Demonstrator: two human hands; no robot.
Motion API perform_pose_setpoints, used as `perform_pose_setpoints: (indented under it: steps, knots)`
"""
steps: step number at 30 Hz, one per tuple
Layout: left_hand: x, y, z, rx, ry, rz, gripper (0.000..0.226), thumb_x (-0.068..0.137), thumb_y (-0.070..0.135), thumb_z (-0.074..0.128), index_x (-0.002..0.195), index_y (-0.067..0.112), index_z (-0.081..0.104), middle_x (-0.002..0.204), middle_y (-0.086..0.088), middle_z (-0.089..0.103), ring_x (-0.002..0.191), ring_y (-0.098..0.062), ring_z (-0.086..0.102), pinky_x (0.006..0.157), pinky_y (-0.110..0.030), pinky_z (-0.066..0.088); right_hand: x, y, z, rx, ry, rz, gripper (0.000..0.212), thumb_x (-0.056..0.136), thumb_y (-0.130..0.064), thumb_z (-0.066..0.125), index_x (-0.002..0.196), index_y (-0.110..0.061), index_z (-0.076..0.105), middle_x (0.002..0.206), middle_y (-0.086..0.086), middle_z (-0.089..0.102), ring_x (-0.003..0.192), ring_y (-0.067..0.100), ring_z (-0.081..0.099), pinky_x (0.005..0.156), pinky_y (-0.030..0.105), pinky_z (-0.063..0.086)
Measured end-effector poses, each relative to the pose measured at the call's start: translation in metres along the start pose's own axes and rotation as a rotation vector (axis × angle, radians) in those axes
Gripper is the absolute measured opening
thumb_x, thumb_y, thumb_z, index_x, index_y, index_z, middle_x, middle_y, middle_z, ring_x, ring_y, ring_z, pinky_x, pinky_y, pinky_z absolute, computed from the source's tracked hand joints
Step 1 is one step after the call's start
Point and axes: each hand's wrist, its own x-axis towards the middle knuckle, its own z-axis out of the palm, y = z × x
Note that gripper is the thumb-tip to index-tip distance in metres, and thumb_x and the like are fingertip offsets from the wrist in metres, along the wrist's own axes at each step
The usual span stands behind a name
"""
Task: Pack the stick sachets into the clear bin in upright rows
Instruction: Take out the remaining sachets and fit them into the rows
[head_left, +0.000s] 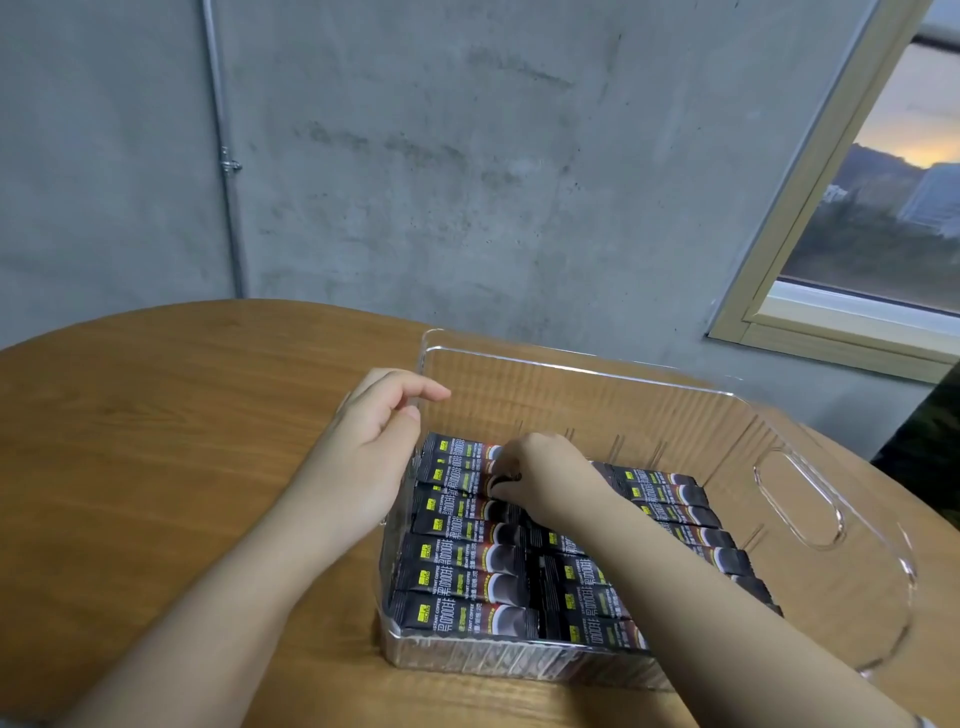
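A: Report hand status.

B: Left hand (363, 447) rests against the outside of the bin's (810, 525) left wall, thumb hooked over the rim, fingers curled loosely and enclosing nothing. Right hand (545, 475) is inside the bin, fingers bent down and pinching the end of 1 sachet (501, 480) in the far part of the left column. The 2 hands are apart, with the left wall between them.

A: Location of the sachets?

B: All sachets (462, 582) in view are inside the bin. They sit packed edge to edge in 2 columns, left and right, printed faces showing, black with yellow marks. The right forearm crosses over the right column and hides part of it.

A: Fill state?

B: The near portion of the bin is filled from the front wall back. The far portion, beyond the right hand, shows bare ribbed floor.

A: Bin details?

B: Clear plastic, with an oval handle cutout in the right wall.

A: Surroundings?

B: The bin stands on a round wooden table (156, 415). Behind it is a grey concrete wall (467, 156); a window (883, 208) is at upper right.
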Motion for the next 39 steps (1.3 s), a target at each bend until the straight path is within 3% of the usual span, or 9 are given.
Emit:
perform_pose_setpoints:
  steps: [5, 11, 18, 21, 24, 28, 31, 34, 39]
  knots:
    - [0.001, -0.003, 0.0, -0.011, -0.003, 0.012, 0.027, 0.094, 0.022, 0.037, 0.099, 0.033, 0.061, 0.105, 0.026, 0.053, 0.107, 0.003, 0.046, 0.084, 0.0, 0.028, 0.002, -0.002, 0.004, -0.006, -0.022, -0.061, 0.016, 0.087, -0.019, 0.063, 0.1, -0.014, 0.072, 0.098, 0.006, 0.07, 0.091, 0.025, 0.061, 0.072, 0.031, 0.049]
    - [0.0, -0.002, -0.001, -0.01, -0.004, 0.007, 0.036, 0.098, 0.004, 0.039, 0.097, 0.034, 0.061, 0.106, 0.025, 0.052, 0.11, 0.002, 0.046, 0.088, -0.006, 0.029, -0.011, 0.004, -0.01, 0.076, 0.099, -0.09, 0.02, 0.087, -0.017, 0.06, 0.103, -0.019, 0.071, 0.103, -0.001, 0.068, 0.093, 0.017, 0.059, 0.074, 0.027, 0.047]
    - [0.0, -0.001, -0.003, -0.005, -0.003, -0.017, 0.036, 0.098, 0.008, 0.043, 0.094, 0.041, 0.058, 0.1, 0.022, 0.053, 0.086, 0.001, 0.05, 0.072, -0.015, 0.036, -0.056, 0.03, -0.012, 0.15, 0.204, -0.162, 0.017, 0.09, -0.03, 0.062, 0.105, -0.026, 0.068, 0.092, -0.015, 0.054, 0.091, 0.005, 0.042, 0.074, 0.016, 0.029]
    - [0.0, 0.002, -0.006, 0.03, -0.014, -0.048, 0.031, 0.096, 0.015, 0.046, 0.096, 0.044, 0.058, 0.11, 0.012, 0.056, 0.097, -0.012, 0.054, 0.076, -0.019, 0.039, -0.081, 0.049, -0.009, 0.151, 0.221, -0.128, 0.018, 0.092, -0.032, 0.059, 0.106, -0.025, 0.069, 0.085, -0.024, 0.048, 0.088, 0.001, 0.042, 0.074, 0.007, 0.03]
    - [-0.003, 0.015, -0.008, 0.303, 0.025, 0.006, 0.031, 0.094, 0.014, 0.049, 0.105, 0.042, 0.059, 0.121, 0.009, 0.054, 0.117, -0.014, 0.047, 0.096, -0.031, 0.035, -0.107, 0.069, -0.01, 0.141, 0.228, -0.066, 0.018, 0.091, -0.034, 0.058, 0.102, -0.026, 0.07, 0.088, -0.02, 0.056, 0.089, 0.002, 0.049, 0.075, 0.008, 0.032]
    - [-0.009, 0.032, 0.003, 0.796, 0.082, 0.356, 0.044, 0.072, -0.009, 0.069, 0.106, 0.019, 0.069, 0.114, 0.001, 0.069, 0.125, -0.027, 0.052, 0.11, -0.039, 0.015, -0.138, 0.092, -0.014, 0.133, 0.287, 0.031, 0.012, 0.091, -0.03, 0.06, 0.09, -0.025, 0.071, 0.083, -0.017, 0.062, 0.077, -0.003, 0.053, 0.071, 0.005, 0.035]
    - [-0.024, 0.047, 0.03, 0.676, -0.118, 0.412, 0.031, 0.085, 0.01, 0.055, 0.111, 0.022, 0.069, 0.119, 0.006, 0.067, 0.125, -0.021, 0.054, 0.115, -0.032, 0.02, -0.153, 0.102, -0.015, 0.134, 0.322, 0.108, 0.014, 0.09, -0.033, 0.06, 0.082, -0.027, 0.07, 0.075, -0.013, 0.063, 0.078, -0.001, 0.055, 0.067, 0.011, 0.039]
    - [-0.046, 0.046, 0.058, 0.616, -0.45, 0.242, 0.046, 0.103, 0.039, 0.018, 0.144, 0.033, 0.038, 0.149, 0.021, 0.033, 0.143, 0.0, 0.02, 0.115, -0.019, 0.005, -0.163, 0.102, -0.013, 0.118, 0.335, 0.198, 0.034, 0.092, -0.044, 0.05, 0.063, -0.027, 0.054, 0.061, -0.008, 0.054, 0.07, 0.006, 0.052, 0.059, 0.022, 0.038]
    - [-0.062, 0.021, 0.063, 0.786, -0.656, 0.074, 0.053, 0.102, 0.043, 0.01, 0.153, 0.029, 0.009, 0.159, 0.018, 0.004, 0.145, 0.0, -0.004, 0.12, -0.027, -0.001, -0.159, 0.091, -0.013, -0.06, 0.164, 0.26, 0.043, 0.098, -0.049, 0.022, 0.103, -0.032, 0.06, 0.105, -0.016, 0.059, 0.103, 0.004, 0.052, 0.077, 0.026, 0.042]
